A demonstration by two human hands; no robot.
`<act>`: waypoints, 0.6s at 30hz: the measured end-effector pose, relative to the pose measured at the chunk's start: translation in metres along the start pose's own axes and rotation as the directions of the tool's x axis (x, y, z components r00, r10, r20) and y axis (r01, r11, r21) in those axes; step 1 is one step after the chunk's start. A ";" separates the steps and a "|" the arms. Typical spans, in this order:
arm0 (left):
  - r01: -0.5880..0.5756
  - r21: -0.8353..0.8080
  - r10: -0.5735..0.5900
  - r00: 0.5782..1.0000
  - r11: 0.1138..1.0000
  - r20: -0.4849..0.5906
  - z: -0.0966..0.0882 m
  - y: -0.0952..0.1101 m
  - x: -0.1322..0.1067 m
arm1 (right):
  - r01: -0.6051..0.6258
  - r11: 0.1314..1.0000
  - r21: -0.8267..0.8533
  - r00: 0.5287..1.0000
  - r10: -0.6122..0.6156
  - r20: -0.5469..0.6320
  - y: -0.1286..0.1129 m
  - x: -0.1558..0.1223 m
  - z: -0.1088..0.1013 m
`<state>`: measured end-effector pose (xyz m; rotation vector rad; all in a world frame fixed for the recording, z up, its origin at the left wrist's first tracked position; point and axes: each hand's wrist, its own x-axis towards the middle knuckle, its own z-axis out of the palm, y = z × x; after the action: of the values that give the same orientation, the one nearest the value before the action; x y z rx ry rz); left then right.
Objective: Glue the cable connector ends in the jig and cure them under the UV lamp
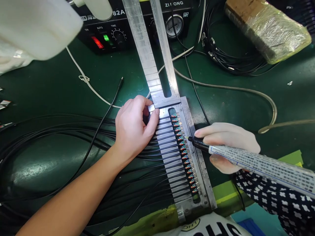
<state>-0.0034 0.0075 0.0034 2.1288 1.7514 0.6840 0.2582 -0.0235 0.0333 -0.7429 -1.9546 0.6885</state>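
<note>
A metal jig lies on the bench with several black cables in its slots. Small connectors with bare coloured wires line its right side. My left hand, bare, is closed at the jig's upper left edge, thumb and fingers pinching it. In my right hand, which has a white covering, is a long dispensing tube with dense print and a black nozzle. Its tip is close to the connectors around the row's middle; whether it touches them I cannot tell.
Behind the jig stands a black dispenser controller with lit switches and a gauge. A slotted metal bar leans from the jig towards it. Coiled black cables and a wrapped brown block sit at back right. A white container hangs into view upper left.
</note>
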 end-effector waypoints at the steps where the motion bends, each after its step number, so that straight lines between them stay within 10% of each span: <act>1: -0.005 -0.004 0.005 1.000 1.000 -0.005 0.000 0.000 0.000 | -0.001 1.000 0.001 1.000 0.001 -0.008 0.000 -0.001 0.000; 18: -0.002 -0.007 0.002 1.000 1.000 -0.007 0.000 0.000 -0.001 | -0.019 1.000 -0.008 1.000 0.019 0.002 0.004 -0.004 0.000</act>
<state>-0.0037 0.0070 0.0028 2.1268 1.7480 0.6978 0.2609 -0.0240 0.0288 -0.7666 -1.9557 0.6933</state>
